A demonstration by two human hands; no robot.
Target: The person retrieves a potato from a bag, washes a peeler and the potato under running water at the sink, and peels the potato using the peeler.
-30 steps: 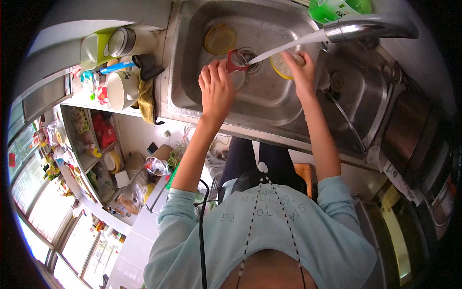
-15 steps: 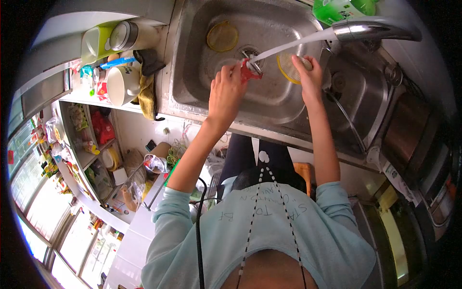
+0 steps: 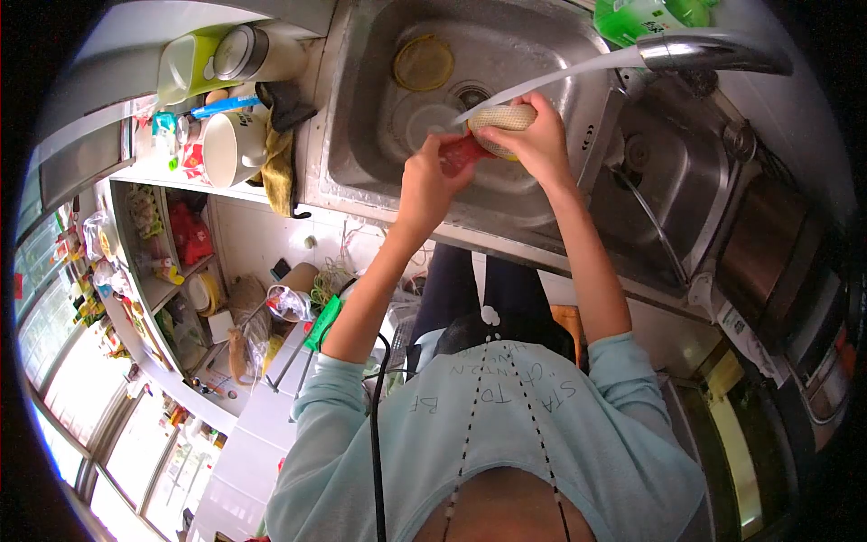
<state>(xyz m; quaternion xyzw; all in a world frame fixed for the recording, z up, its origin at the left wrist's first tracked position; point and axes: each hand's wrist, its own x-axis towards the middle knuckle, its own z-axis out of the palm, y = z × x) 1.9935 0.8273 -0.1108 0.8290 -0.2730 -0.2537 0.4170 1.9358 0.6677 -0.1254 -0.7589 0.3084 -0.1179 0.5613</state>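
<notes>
Over the steel sink (image 3: 361, 181), my left hand (image 3: 432, 181) holds a red item (image 3: 461, 155) between thumb and fingers. My right hand (image 3: 535, 144) grips a pale, mesh-textured pad (image 3: 502, 117) with a yellow edge below it. The two held things meet or overlap beside the stream from the faucet (image 3: 704, 51). A round yellow-rimmed piece (image 3: 424, 62) lies on the sink bottom, near the far left corner. Water falls around the red item, close to the drain (image 3: 472, 97).
On the left ledge stand a white cup (image 3: 233, 149), a green container (image 3: 188, 68) and a lidded jar (image 3: 257, 52), with a yellow-brown cloth (image 3: 281, 172) hanging beside them. A green bottle (image 3: 646, 16) is behind the faucet. A second basin (image 3: 664, 194) lies to the right.
My right hand has moved left with the pad, bringing it against the red item. The red item has turned in my left hand, and the view has shifted slightly.
</notes>
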